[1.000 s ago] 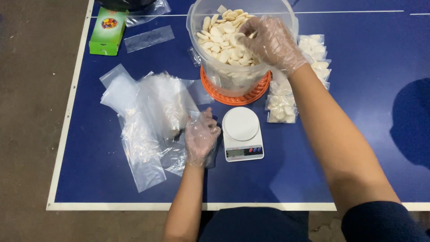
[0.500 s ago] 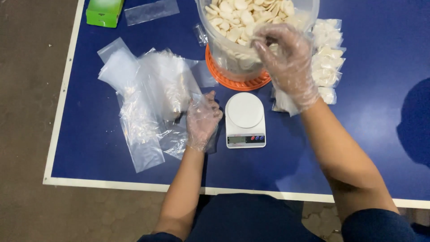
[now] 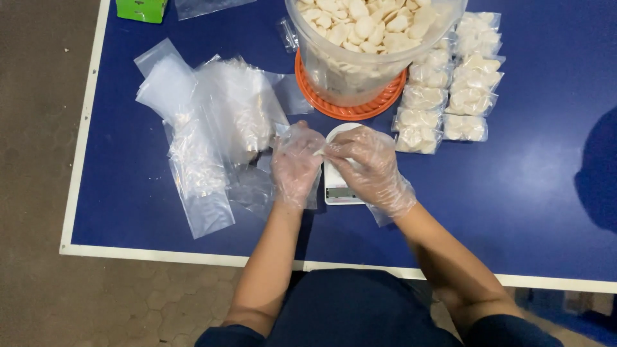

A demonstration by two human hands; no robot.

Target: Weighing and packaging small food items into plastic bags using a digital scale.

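Gloved left hand (image 3: 295, 164) and right hand (image 3: 367, 166) meet, fingers curled.

Tub of chips (image 3: 366, 38) behind scale (image 3: 340, 186), empty bags (image 3: 205, 122) left, filled packets (image 3: 450, 103) right.

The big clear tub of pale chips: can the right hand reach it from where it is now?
Probably yes: the right hand is over the white scale, the tub stands just beyond, top open, nothing between.
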